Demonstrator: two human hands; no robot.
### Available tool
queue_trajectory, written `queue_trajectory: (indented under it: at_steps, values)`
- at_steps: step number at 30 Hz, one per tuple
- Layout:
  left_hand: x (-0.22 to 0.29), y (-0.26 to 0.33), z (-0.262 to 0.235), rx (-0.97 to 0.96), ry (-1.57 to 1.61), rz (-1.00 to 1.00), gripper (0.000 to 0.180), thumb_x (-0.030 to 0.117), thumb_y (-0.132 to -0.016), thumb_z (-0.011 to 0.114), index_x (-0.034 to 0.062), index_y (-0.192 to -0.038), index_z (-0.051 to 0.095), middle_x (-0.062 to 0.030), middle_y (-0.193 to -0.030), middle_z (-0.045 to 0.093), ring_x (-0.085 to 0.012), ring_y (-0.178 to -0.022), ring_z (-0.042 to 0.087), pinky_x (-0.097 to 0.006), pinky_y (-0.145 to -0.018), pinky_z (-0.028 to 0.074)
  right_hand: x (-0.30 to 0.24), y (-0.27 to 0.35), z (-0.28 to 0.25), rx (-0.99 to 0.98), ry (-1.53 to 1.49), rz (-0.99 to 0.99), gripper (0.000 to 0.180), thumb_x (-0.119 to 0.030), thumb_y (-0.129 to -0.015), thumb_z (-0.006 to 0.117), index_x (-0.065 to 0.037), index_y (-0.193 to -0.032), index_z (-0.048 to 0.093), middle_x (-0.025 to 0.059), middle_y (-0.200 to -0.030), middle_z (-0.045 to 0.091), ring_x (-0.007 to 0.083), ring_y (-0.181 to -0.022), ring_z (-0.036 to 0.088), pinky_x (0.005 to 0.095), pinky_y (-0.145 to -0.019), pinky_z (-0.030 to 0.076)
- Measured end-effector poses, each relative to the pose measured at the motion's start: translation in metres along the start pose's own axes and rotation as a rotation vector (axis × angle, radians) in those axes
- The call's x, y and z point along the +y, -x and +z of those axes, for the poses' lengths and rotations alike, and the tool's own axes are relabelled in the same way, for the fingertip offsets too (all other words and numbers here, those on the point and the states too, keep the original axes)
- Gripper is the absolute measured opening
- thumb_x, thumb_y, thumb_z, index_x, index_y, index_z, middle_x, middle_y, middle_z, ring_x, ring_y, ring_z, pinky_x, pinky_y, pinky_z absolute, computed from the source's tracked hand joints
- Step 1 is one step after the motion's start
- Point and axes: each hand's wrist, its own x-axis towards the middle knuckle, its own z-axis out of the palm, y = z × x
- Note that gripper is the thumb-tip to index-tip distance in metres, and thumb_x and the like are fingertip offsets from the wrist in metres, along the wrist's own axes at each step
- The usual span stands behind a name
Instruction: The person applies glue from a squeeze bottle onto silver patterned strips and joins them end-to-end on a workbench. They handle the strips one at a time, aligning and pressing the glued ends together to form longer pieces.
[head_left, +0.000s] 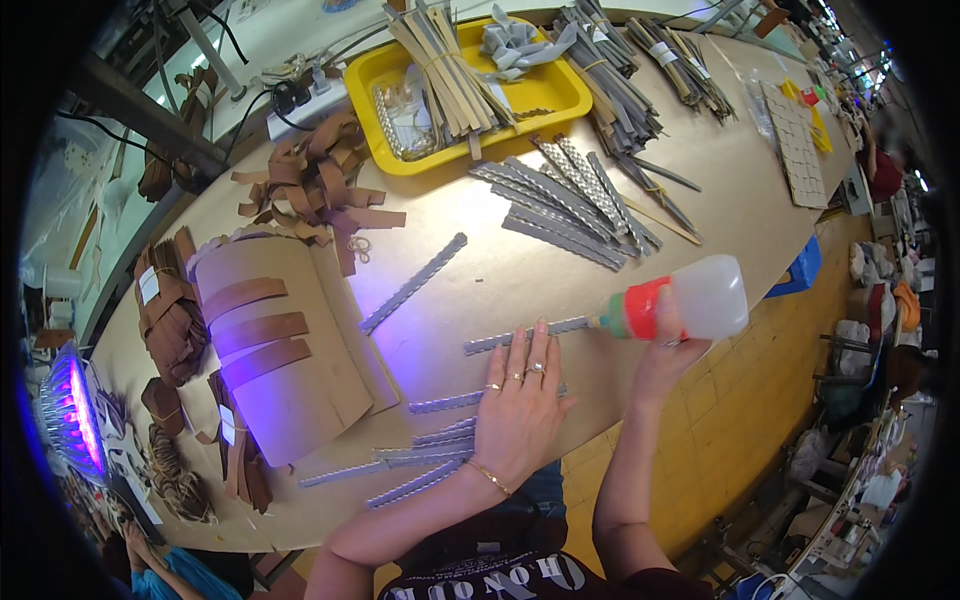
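My left hand lies flat with its fingers stretched out, the fingertips resting on a grey strip with a braided edge. In my right hand is a squeeze bottle of whitish plastic with a red band and a green cap. The bottle is tipped on its side, its nozzle at the right end of that strip. More grey braided strips lie beside and partly under my left hand. One single strip lies farther off to the left.
A yellow tray with tan strips stands at the back. Grey strip bundles lie right of it, braided strips in front. At left are brown strips, a curved brown board and a purple-lit lamp.
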Motion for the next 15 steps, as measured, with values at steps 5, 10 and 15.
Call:
queue_trajectory:
  at_steps: [5,10,15]
  values:
    - [-0.002,0.0,-0.002,0.001,0.001,0.011,0.071,0.044,-0.089,0.063,-0.0011,-0.141,0.045,-0.0184,-0.153,0.037,-0.0351,-0.14,0.036,-0.049,-0.114,0.03,-0.004,-0.054,-0.033,-0.183,0.194,0.257,0.078,-0.047,-0.08,0.079,-0.001,-0.134,0.048,0.0142,-0.103,0.066,0.0248,-0.092,0.066,0.037,-0.085,0.052]
    - [-0.001,0.002,0.0,0.005,0.007,0.007,0.072,0.045,-0.09,0.062,-0.0007,-0.142,0.044,-0.0181,-0.154,0.036,-0.0353,-0.141,0.035,-0.05,-0.114,0.029,-0.024,-0.066,-0.044,-0.309,0.886,0.222,0.093,-0.062,-0.075,0.075,-0.006,-0.142,0.044,0.0168,-0.113,0.064,0.0333,-0.103,0.065,0.0438,-0.089,0.051]
    - [0.001,0.004,0.002,-0.003,0.018,0.002,0.073,0.047,-0.09,0.061,0.0004,-0.144,0.043,-0.0188,-0.156,0.032,-0.0363,-0.144,0.029,-0.052,-0.115,0.026,-0.024,-0.056,-0.032,-0.276,0.954,0.015,0.082,-0.058,-0.084,0.068,-0.006,-0.143,0.043,0.0165,-0.117,0.062,0.0345,-0.104,0.063,0.0445,-0.088,0.051]
